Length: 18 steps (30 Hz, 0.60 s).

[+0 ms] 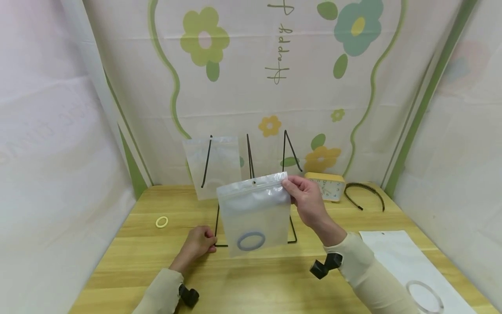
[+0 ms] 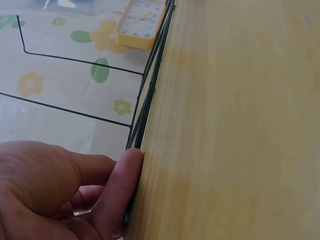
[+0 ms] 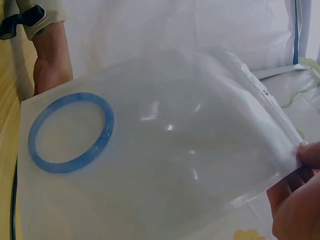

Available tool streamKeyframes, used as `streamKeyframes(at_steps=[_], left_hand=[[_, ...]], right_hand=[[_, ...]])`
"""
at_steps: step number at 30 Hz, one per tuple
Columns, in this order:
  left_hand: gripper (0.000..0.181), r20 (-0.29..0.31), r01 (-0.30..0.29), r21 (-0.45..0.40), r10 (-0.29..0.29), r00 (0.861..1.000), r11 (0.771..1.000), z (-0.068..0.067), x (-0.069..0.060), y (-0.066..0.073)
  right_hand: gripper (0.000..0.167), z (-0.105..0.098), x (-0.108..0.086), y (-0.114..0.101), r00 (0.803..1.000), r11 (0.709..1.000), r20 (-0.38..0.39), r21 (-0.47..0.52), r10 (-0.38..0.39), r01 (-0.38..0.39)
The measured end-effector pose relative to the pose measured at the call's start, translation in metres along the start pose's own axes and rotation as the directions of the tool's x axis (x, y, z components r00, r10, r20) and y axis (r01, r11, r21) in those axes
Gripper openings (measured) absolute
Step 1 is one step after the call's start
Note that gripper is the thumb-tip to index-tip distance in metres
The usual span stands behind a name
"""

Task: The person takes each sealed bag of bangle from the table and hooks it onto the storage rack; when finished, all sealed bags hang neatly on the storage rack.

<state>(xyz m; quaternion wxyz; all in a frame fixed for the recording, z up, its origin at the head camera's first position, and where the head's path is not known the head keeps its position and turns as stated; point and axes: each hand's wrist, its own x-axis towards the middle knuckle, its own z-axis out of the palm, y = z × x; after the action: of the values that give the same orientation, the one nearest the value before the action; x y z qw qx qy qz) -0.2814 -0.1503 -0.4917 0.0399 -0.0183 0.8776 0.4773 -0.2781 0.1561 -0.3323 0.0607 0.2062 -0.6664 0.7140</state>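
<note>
My right hand [image 1: 310,203] pinches the top right corner of a clear-fronted zip bag [image 1: 255,211]. Inside, near the bottom of the bag, lies a blue bangle [image 3: 108,125]. The bag hangs slightly tilted in front of a black wire display rack [image 1: 221,246], hiding its middle. Low at the left, my left hand [image 1: 198,240] grips the rack's base corner between thumb and fingers, as the left wrist view also shows. A second zip bag [image 1: 213,168] hangs on the rack's left hook; its contents are faint.
A yellow ring [image 1: 157,223] lies on the wooden table [image 1: 137,261] at the left. Behind my right hand stand a yellow alarm clock [image 1: 329,177] and a dark braided headband [image 1: 364,186]. At the front right lies another white bag [image 1: 392,250] with a pale bangle [image 1: 408,285].
</note>
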Motion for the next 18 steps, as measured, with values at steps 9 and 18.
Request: streamKeyframes(at_steps=[9, 18], left_hand=[[0.016, 0.005, -0.012, 0.004, 0.012, 1.000, 1.000, 0.0020, -0.0020, 0.0009], [0.016, 0.004, -0.011, 0.006, 0.011, 1.000, 1.000, 0.0004, -0.0004, -0.0002]], right_hand=[[0.035, 0.0016, 0.0034, 0.0043, 0.999, 0.999, -0.025, 0.022, 0.026, -0.025], [0.029, 0.0052, 0.0088, 0.0042, 0.996, 0.998, -0.072, 0.036, 0.056, -0.053]])
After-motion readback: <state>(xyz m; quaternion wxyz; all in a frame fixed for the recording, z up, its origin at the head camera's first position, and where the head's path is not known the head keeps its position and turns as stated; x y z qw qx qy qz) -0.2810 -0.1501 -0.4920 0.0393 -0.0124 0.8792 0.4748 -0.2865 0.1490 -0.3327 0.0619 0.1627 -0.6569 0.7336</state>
